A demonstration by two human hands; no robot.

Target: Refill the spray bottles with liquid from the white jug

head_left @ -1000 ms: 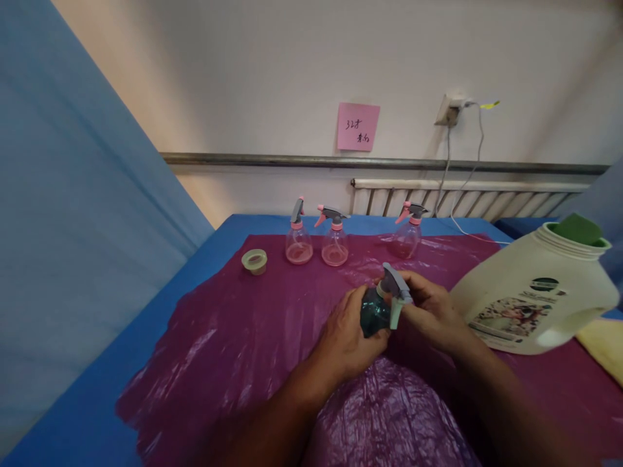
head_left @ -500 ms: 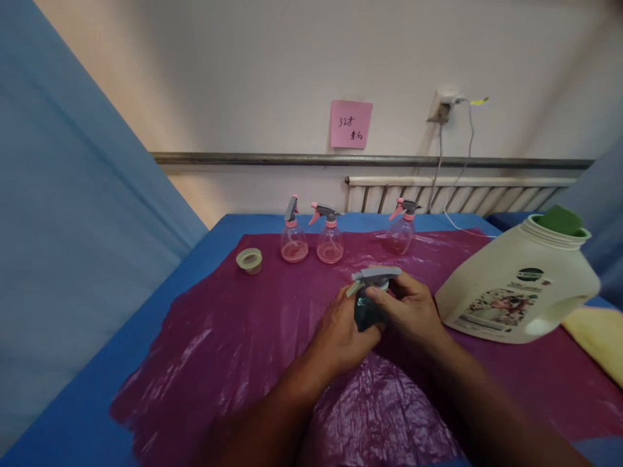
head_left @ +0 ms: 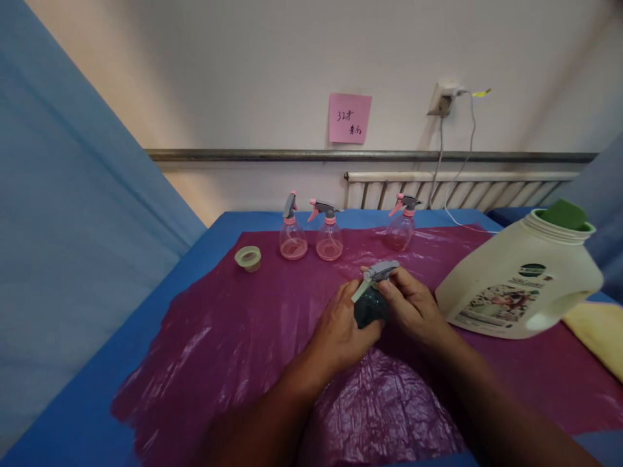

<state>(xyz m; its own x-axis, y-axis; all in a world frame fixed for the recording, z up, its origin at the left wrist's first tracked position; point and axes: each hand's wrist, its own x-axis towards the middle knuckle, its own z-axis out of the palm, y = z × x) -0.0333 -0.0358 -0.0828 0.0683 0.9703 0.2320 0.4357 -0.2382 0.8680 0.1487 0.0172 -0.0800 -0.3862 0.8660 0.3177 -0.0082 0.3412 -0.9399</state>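
A dark green spray bottle (head_left: 368, 308) with a grey spray head is between my hands, above the purple plastic sheet (head_left: 253, 331). My left hand (head_left: 343, 327) wraps round the bottle's body from the left. With thumb and fingers, my right hand (head_left: 411, 301) grips the grey head at the neck. Beyond them stand clear spray bottles with pink and grey heads: one (head_left: 293, 243) at the left, a second (head_left: 329, 241) beside it, and a third (head_left: 402, 228) farther right. Each of these has a little liquid in the bottom.
To the right stands a large cream detergent jug (head_left: 516, 285) with something green in its mouth. A small pale green cap (head_left: 248, 258) sits at the left. Behind the jug lies a yellow cloth (head_left: 596, 334). A metal rail (head_left: 272, 155) and cords (head_left: 471, 130) run along the wall.
The spray head on the green bottle has turned, its nozzle now pointing more towards me. My right hand has shifted slightly with it, while the left still holds the body.
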